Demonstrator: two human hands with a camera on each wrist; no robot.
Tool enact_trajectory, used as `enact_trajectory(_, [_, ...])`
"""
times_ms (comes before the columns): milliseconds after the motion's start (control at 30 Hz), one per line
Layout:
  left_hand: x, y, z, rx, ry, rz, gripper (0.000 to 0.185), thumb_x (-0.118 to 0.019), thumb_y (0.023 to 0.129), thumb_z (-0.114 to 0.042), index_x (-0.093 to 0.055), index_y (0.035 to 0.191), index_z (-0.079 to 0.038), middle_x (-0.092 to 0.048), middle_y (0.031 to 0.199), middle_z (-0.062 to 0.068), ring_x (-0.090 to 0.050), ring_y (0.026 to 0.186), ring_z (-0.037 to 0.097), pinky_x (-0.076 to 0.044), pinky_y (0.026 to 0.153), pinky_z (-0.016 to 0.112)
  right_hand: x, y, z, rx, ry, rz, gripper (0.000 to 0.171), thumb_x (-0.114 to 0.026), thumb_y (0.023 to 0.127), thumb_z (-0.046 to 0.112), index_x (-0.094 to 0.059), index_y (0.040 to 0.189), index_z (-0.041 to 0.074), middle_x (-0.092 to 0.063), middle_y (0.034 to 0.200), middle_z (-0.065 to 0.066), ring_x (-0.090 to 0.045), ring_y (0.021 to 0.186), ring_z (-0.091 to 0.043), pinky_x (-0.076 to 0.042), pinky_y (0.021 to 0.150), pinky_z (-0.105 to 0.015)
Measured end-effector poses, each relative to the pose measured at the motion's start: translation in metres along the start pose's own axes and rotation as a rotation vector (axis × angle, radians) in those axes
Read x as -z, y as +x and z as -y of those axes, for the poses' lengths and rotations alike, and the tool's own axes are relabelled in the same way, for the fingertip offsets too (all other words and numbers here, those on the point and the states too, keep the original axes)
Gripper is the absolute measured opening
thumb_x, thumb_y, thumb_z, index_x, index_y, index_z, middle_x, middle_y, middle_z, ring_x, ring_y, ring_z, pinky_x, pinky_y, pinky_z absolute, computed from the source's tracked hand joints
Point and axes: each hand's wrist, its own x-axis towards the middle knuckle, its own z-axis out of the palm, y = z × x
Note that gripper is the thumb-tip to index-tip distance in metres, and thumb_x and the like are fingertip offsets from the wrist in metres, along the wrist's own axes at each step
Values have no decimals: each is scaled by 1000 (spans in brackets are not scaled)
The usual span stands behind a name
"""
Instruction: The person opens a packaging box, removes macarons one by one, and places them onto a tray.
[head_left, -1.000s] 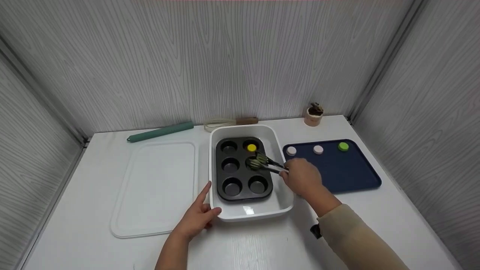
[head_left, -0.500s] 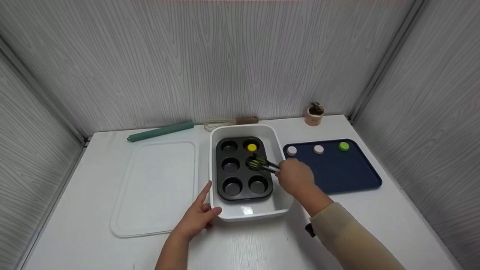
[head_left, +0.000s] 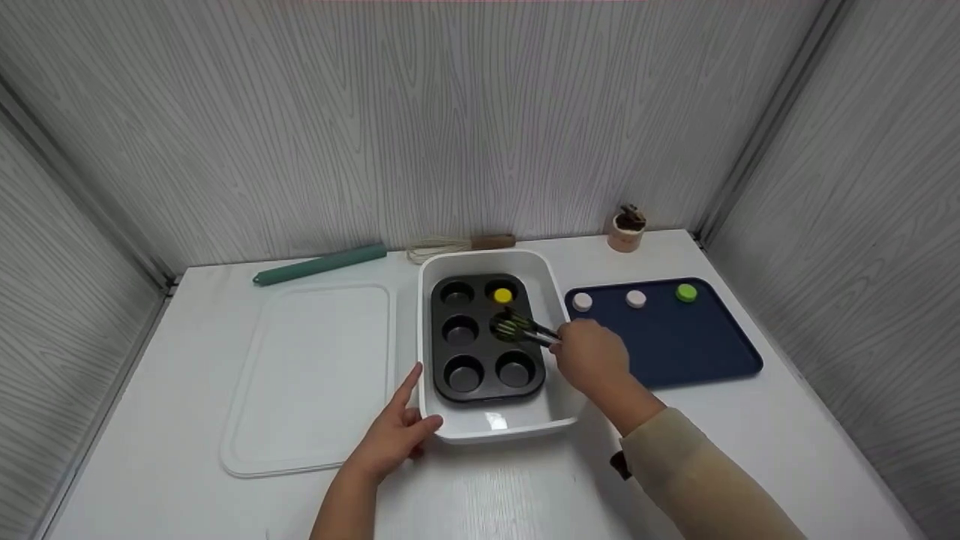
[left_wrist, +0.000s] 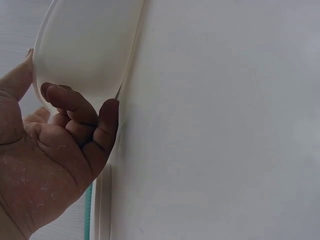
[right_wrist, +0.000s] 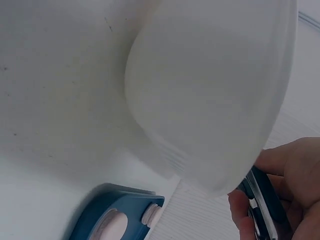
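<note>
My right hand grips a pair of tongs, whose dark slotted heads are down at the middle-right cup of a black muffin pan. Some green shows between the heads; I cannot tell what it is. A yellow round cap sits in the far-right cup. The pan lies inside a deep white bin. At the bin's near-left corner rests my left hand, index finger straight along the side and thumb on the front rim. In the left wrist view, other fingers bend loosely against the bin's outer wall.
Right of the bin lies a blue tray with a green cap and two pale caps. A flat white lid is on the left. Along the back are a green rolling pin, a whisk and a small pot.
My right hand has shifted slightly left over the bin's edge, and the tongs' heads have moved closer together at the same cup. The left hand has stayed put.
</note>
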Motion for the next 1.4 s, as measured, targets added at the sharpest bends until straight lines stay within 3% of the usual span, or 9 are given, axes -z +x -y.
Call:
enact_trajectory(433, [0,0,1,-1,7,1,93,-74,100,-17,-15,172,-24,-59,74,5,-50,63,19,-47,61,34,30,-17,-9,28,51,-89,18,-77,99,26,-81,108,11,-72,96,-8,-72,82,-31,-57,68,-52])
enact_trajectory(700, [1,2,2,-8,18,4,94,-74,99,-18,-15,172,-23,-57,71,3,-49,62,19,-46,61,35,45,-33,-41,40,22,-130,24,-79,97,25,-79,111,6,-71,95,-10,-70,78,-30,-56,65,-52])
enact_trajectory(1100, [3,1,2,-10,-19,20,94,-73,101,-16,-13,172,-23,-65,80,8,-50,65,20,-48,63,35,75,-58,-88,-21,49,-157,32,-77,99,22,-77,122,1,-73,113,-23,-71,86,-37,-56,67,-55])
enact_trajectory(1400, [3,2,3,-24,-23,32,94,-73,101,-16,-13,172,-22,-64,79,7,-50,63,19,-47,61,34,75,-77,-126,-137,55,-119,39,-71,102,25,-73,129,-2,-70,123,-29,-69,100,-49,-56,69,-60])
